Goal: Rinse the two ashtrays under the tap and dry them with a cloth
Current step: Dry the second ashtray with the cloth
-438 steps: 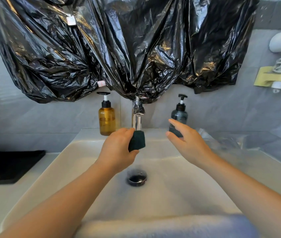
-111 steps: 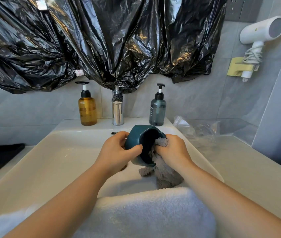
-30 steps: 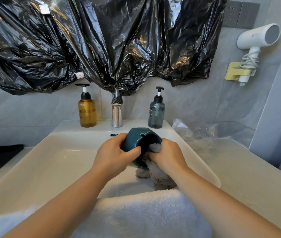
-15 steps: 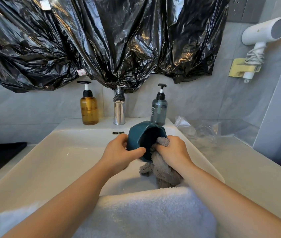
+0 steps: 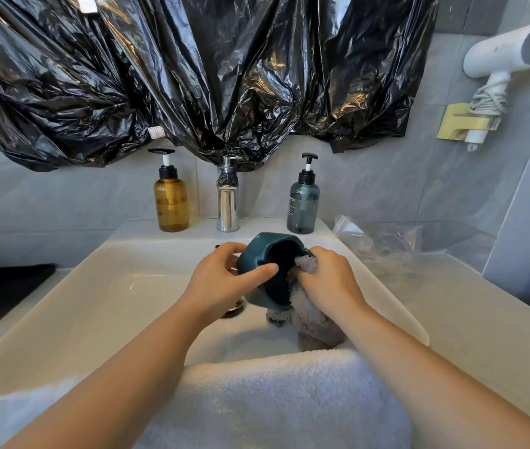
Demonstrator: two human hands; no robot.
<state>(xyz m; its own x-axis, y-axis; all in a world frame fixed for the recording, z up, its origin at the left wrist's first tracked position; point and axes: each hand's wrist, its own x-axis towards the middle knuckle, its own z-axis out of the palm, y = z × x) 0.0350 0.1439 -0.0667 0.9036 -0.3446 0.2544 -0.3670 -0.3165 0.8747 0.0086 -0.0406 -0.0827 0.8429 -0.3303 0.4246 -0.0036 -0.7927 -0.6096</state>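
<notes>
Teal ashtray (image 5: 258, 249) held in the air over the sink (image 5: 95, 303), above its basin ctr, tipped on its side w/ the open mouth facing the camera; left hand (image 5: 221, 280) grips its left wall, thumb laid across the near rim, fingers round the back; right hand (image 5: 328, 280) is bunched on a grey cloth (image 5: 315, 325) and pushes a wad of it into the ashtray's mouth; rest of the cloth hangs down into the sink's right half. Hands close together, the ashtray between them; only one ashtray in view.

Drain (image 5: 236, 307) shows in part in the sink, under the left wrist; chrome tap (image 5: 228, 205) stands at the sink's back edge, ctr, no water seen running; amber pump bottle (image 5: 171, 205) on the back ledge left of it, grey-blue pump bottle (image 5: 302, 205) right of it. White towel (image 5: 273, 393) draped over the sink's near rim. Black plastic sheeting (image 5: 192, 76) hangs on the wall above the sink. Tabletop (image 5: 484, 335) runs right of the sink w/ a clear plastic bag (image 5: 383, 241) at its back; black mat (image 5: 1, 290) left of the sink; white hair dryer (image 5: 510, 50) in a wall holder up right of the sink.
</notes>
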